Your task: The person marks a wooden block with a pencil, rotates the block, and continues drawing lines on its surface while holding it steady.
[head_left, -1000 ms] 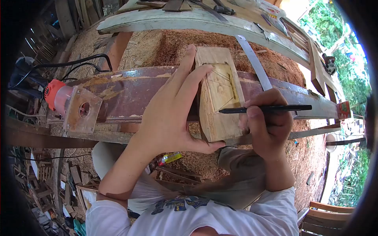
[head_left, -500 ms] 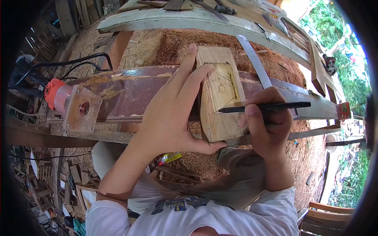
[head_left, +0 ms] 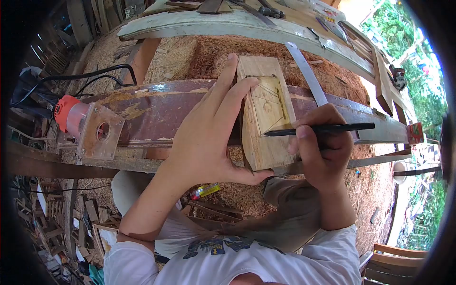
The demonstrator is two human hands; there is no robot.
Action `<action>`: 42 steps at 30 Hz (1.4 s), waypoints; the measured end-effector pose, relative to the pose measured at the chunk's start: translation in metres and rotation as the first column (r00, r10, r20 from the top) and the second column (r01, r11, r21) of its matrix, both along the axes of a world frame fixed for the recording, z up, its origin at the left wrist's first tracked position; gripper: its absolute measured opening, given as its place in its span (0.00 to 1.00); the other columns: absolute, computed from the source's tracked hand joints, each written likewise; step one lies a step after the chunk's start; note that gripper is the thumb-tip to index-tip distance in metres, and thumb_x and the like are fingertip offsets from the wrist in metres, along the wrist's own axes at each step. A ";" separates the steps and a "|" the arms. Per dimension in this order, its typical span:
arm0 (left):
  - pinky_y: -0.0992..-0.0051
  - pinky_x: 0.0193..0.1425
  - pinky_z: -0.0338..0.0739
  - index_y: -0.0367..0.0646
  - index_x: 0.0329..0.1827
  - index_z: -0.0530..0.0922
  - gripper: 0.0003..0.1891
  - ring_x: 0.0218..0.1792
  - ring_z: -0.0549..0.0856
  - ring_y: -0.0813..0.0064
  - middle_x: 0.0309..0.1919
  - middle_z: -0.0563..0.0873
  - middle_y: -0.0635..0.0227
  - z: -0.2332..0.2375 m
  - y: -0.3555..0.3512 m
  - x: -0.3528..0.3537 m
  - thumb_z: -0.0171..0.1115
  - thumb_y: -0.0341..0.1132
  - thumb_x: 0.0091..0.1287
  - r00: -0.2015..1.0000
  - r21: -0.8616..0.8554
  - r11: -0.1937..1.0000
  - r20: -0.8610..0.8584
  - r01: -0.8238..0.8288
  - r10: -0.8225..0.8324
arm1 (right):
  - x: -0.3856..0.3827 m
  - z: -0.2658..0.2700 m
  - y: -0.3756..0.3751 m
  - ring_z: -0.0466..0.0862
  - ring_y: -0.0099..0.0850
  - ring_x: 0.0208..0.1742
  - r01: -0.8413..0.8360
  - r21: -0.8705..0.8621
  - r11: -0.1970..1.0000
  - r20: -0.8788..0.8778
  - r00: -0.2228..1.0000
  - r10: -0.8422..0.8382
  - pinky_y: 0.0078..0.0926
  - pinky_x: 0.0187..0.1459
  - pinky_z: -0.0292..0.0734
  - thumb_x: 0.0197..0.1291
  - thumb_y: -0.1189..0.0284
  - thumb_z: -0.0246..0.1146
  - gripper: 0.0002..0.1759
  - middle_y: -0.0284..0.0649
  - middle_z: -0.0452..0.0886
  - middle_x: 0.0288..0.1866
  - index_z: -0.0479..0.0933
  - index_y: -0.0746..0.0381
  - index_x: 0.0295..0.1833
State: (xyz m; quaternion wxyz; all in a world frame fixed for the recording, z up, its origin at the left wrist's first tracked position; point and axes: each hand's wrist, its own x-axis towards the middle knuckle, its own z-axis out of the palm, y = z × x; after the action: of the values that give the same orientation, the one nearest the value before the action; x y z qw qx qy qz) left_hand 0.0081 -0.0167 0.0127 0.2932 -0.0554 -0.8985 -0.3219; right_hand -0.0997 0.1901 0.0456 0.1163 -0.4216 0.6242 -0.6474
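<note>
A pale wooden block with a recessed rectangle and pencil-like lines on its face rests on the worn reddish-brown beam. My left hand spreads along the block's left side, fingers at the upper edge and thumb at the bottom edge, gripping it. In my right hand is a black pen, pinched and nearly level. Its tip touches or hovers over the block near the recess's lower left corner; which one I cannot tell.
An orange router with a clear base lies on the beam at left, near a black cable. Past the block, a metal ruler slants across the beam. Beyond is a white-edged bench with tools. Wood shavings cover the ground.
The pen tip has shifted very slightly right along the block. My left hand and the block have hardly moved.
</note>
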 end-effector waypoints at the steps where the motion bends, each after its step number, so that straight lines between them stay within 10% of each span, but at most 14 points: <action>1: 0.51 0.82 0.69 0.48 0.83 0.64 0.68 0.83 0.66 0.36 0.89 0.54 0.41 0.000 0.000 0.000 0.91 0.59 0.35 1.000 0.002 1.000 0.005 0.002 -0.002 | 0.000 0.001 0.000 0.82 0.17 0.34 0.010 0.005 1.000 -0.013 1.000 -0.010 0.16 0.35 0.75 0.73 0.84 0.61 0.03 0.34 0.82 0.37 0.78 0.68 0.47; 42: 0.51 0.81 0.71 0.48 0.84 0.63 0.68 0.82 0.68 0.35 0.89 0.54 0.41 -0.001 0.001 -0.001 0.90 0.58 0.36 1.000 -0.006 1.000 -0.001 0.001 -0.001 | 0.003 -0.002 0.000 0.79 0.14 0.32 0.105 -0.003 0.994 0.026 0.994 -0.105 0.14 0.34 0.72 0.74 0.83 0.63 0.04 0.31 0.81 0.36 0.76 0.66 0.50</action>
State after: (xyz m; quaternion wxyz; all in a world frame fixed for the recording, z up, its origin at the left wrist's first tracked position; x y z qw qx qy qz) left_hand 0.0075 -0.0161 0.0120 0.2934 -0.0569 -0.8993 -0.3194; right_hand -0.0966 0.1898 0.0440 0.0893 -0.3799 0.6426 -0.6594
